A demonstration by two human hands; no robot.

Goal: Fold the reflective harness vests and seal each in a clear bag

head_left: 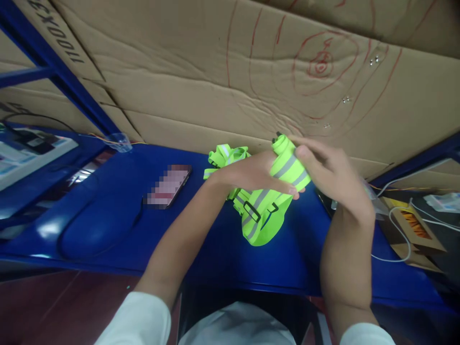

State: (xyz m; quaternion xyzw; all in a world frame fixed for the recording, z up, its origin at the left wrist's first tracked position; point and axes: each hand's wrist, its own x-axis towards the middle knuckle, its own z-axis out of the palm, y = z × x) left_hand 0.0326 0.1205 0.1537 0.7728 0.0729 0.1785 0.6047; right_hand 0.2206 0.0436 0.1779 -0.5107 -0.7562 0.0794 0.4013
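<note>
A neon yellow-green reflective strap with grey bands is partly wound into a roll (290,165). My left hand (257,173) holds this roll from the left, its fingers partly hidden by it. On the other side my right hand (328,170) grips the roll's edge between thumb and fingers, slightly blurred. Two dark tips stick out at the top of the roll. Below my hands hangs a loose loop of the strap (268,232) with a black buckle (252,211). More bunched reflective straps (228,155) lie behind my left wrist on the blue table (215,239).
A phone (168,187) with a dark cable lies to the left. A clear plastic cup (120,143) stands near the cardboard wall (179,72). An open cardboard box (413,225) and white cables are on the right. Blue frame bars rise at both sides.
</note>
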